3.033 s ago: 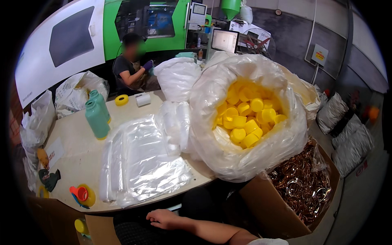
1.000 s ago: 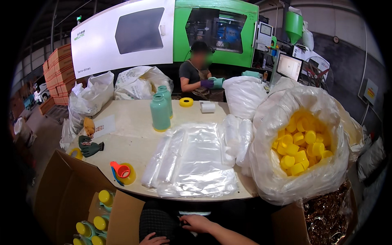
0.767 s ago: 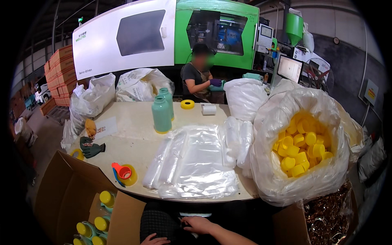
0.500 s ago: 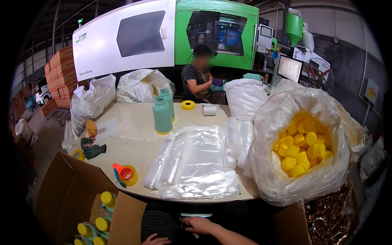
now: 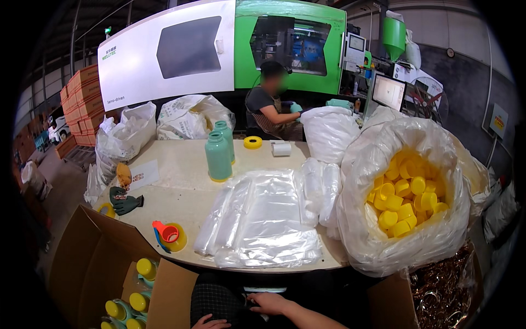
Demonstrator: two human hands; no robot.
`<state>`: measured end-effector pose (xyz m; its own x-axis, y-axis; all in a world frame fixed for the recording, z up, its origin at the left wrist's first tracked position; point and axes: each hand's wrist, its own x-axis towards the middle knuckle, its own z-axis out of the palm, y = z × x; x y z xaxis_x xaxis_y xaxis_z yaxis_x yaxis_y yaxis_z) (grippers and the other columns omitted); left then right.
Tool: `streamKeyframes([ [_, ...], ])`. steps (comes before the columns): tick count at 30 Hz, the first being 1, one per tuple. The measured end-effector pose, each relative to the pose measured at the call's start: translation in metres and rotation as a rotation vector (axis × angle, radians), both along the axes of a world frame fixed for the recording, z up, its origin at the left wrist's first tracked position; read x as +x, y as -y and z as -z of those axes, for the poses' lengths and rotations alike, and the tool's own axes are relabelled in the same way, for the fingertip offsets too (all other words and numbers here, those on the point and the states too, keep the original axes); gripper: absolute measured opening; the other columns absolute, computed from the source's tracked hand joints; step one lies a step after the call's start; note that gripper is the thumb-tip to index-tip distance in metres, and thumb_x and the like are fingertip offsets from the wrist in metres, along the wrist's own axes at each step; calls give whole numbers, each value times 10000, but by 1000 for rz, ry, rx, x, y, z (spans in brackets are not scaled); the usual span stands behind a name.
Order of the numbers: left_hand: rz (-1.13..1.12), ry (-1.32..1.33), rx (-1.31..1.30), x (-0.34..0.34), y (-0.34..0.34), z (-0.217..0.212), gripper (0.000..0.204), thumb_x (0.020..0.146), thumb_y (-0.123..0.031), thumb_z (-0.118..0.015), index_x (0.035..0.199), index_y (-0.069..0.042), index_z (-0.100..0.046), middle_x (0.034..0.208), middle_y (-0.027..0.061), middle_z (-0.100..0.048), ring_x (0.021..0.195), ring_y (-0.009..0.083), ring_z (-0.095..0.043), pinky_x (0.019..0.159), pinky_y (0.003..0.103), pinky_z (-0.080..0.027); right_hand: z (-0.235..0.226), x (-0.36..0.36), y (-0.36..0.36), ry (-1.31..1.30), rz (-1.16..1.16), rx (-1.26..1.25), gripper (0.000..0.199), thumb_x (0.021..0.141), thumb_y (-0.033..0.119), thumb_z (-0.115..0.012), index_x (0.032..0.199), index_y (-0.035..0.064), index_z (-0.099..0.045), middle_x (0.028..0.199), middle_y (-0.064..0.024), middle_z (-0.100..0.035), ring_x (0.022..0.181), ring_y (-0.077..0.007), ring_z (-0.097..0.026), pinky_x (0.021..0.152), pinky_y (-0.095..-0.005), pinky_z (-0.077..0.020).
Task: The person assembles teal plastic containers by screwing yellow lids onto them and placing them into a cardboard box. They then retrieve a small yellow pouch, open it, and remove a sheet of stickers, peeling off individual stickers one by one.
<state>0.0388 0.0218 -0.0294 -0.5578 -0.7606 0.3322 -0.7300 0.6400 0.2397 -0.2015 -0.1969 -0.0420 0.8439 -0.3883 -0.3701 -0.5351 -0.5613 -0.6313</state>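
At the lower edge, my left hand point(image 5: 211, 322) rests on my checked dark trouser leg point(image 5: 212, 300), fingers apart and holding nothing. My right hand point(image 5: 267, 302) lies over my lap with its fingers bent together. A small pale thing shows beneath it, too hidden to name. Both hands are below the table point(image 5: 181, 200), touching nothing on it. Nearest on the tabletop is a stack of clear plastic bags point(image 5: 268, 219). Behind it stand two turquoise bottles, the front one point(image 5: 218, 156) partly covering the rear one point(image 5: 226, 131).
A carton point(image 5: 172, 293) at left holds yellow-capped bottles point(image 5: 139, 301). At right, a plastic-lined sack point(image 5: 356, 219) holds yellow caps point(image 5: 405, 189). A red cup point(image 5: 170, 234), glove point(image 5: 126, 202) and yellow tape roll point(image 5: 252, 142) lie on the table. A co-worker point(image 5: 271, 104) sits beyond.
The co-worker has shifted, with the arm stretched further right toward the white sack. My hands have stayed almost still, and the things on the table have not moved.
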Motion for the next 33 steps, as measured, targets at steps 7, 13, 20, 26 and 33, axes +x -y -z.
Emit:
streamKeyframes([
  [7, 0, 17, 11, 1, 0, 2, 427, 828, -276, -537, 1181, -73, -663, 1320, 87, -623, 1302, 265, -541, 1146, 575, -311, 4, 0, -1, -4, -9, -31, 516, 921, 361, -655, 1334, 78, -530, 1166, -153, -690, 1068, -347, -664, 898, -446, -534],
  [13, -5, 4, 2, 0, 1, 4, 409, 825, -275, -545, 1168, -89, -667, 1304, 78, -635, 1292, 262, -550, 1139, 575, -320, 8, -1, 0, -2, -7, -32, 531, 918, 367, -655, 1344, 77, -526, 1171, -158, -689, 1071, -349, -664, 897, -450, -536],
  [20, 5, -28, -19, -1, -1, 5, 409, 779, -247, -635, 1151, -79, -660, 1283, 100, -637, 1273, 280, -561, 1129, 588, -316, 0, -1, -1, -15, -14, -53, 550, 913, 373, -659, 1359, 78, -524, 1178, -172, -685, 1069, -357, -663, 899, -454, -536],
  [26, 44, -31, 24, 8, 3, 14, 591, 704, -304, -697, 1239, -72, -599, 1321, 137, -603, 1283, 329, -543, 1124, 620, -290, 4, -1, -1, 26, 12, -60, 506, 894, 364, -683, 1306, 96, -562, 1160, -163, -686, 1070, -359, -659, 893, -444, -536],
  [33, -18, 174, 265, 13, -2, 22, 527, 732, -367, -713, 1215, -163, -665, 1421, -13, -568, 1381, 149, -464, 1160, 520, -236, -7, -5, -2, 61, 54, -38, 464, 882, 319, -715, 1261, 87, -583, 1172, -166, -679, 1103, -360, -637, 930, -435, -518],
])
